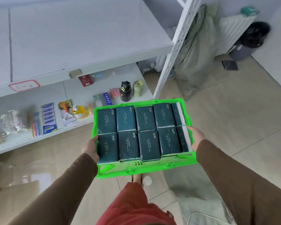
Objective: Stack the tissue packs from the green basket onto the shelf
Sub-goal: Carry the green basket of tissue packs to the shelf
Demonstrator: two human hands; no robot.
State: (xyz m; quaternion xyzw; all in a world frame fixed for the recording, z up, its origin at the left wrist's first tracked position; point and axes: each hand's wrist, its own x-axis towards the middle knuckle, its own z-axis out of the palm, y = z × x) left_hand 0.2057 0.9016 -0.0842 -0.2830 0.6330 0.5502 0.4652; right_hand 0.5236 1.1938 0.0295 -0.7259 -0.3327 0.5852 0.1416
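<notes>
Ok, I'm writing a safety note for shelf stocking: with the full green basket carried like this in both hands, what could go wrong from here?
1. Both the left hand and right hand grip the green basket, so neither is free to lift out a tissue pack; letting go on one side may tip it.
2. The packs sit level with the rim, so a tilt could spill them.
3. The glossy floor may be slippery.

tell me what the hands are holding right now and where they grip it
Both hold the bright green plastic basket of dark tissue packs: the left hand grips its left side rim, the right hand its right side rim.
</notes>
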